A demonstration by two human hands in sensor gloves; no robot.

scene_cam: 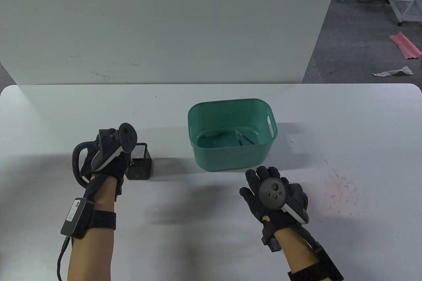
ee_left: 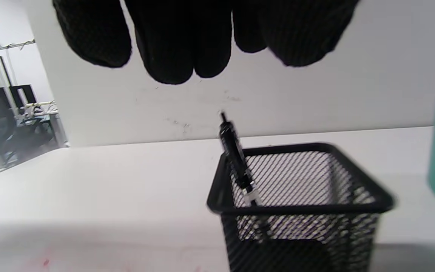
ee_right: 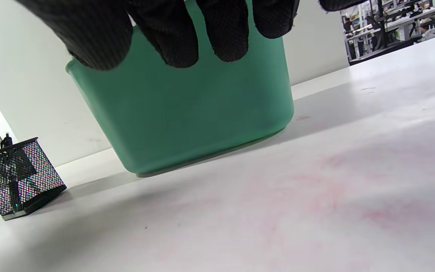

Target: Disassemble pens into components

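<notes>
Pen [ee_left: 236,158] stands tilted in the black mesh holder [ee_left: 300,204], leaning on its left rim, tip poking above it; the left hand [scene_cam: 108,159] hovers over it, fingers [ee_left: 172,49] hanging loose and gripping nothing; the right hand [scene_cam: 273,195] floats spread, palm down — just before the green bin [scene_cam: 230,136], holding nothing; bare white table [scene_cam: 346,129] lies right of the bin, out to the rounded edge.

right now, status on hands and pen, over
Left hand above mesh pen holder, holding nothing. Right hand free, near green bin. Black pen leaning in holder, untouched. Nothing blocking it.
</notes>
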